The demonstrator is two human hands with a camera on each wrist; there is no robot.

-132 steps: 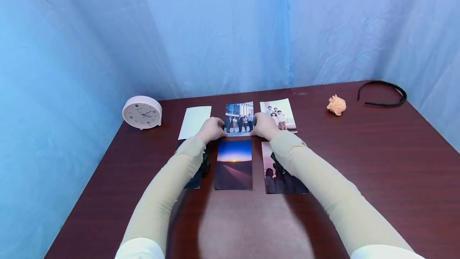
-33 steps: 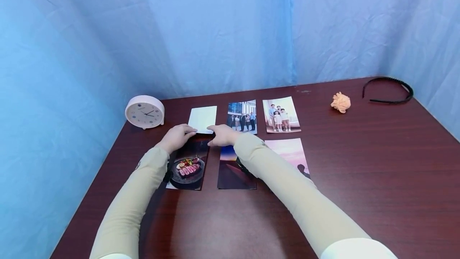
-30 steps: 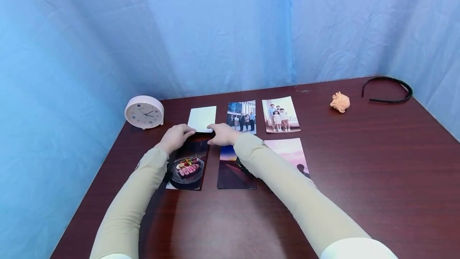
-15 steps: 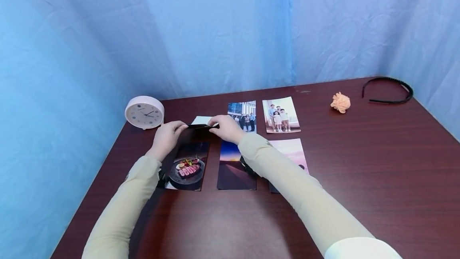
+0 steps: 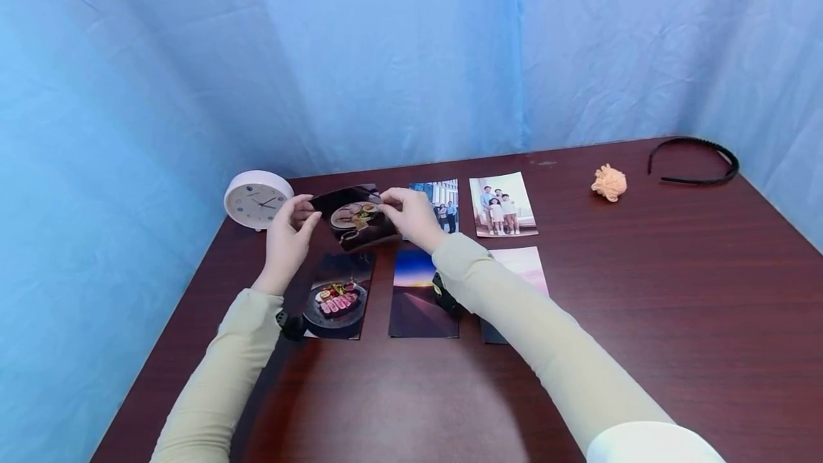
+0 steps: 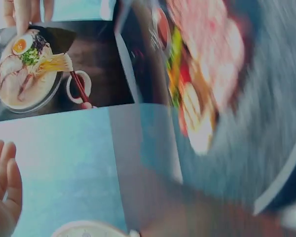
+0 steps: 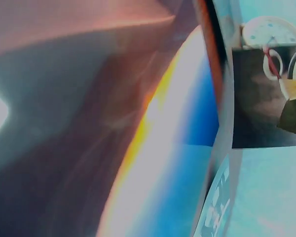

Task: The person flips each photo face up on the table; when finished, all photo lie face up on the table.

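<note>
In the head view, my right hand (image 5: 414, 216) pinches the right edge of a photo print (image 5: 356, 216) showing a bowl of ramen, lifted and tilted above the table. Its fingers (image 6: 23, 19) overlap that edge in the left wrist view. My left hand (image 5: 289, 234) is at the photo's left side; the left wrist view shows its fingers fairly straight, with a small gap to the print. Below lies a steak photo (image 5: 337, 302). A sunset road photo (image 5: 414, 299) lies partly under the right forearm. The right wrist view does not show the right hand.
An office-group photo (image 5: 444, 195) is partly hidden by the right hand. A family photo (image 5: 504, 206) lies beside it, above a pink-sky photo (image 5: 522, 266). A white clock (image 5: 257, 200) stands left. An orange scrunchie (image 5: 609, 183) and black headband (image 5: 701, 183) lie right on the table (image 5: 675, 306).
Both hands moved from the office-group photo to the blank white print. They lifted and turned it over, so its ramen picture now shows. The left hand has let go of its edge.
</note>
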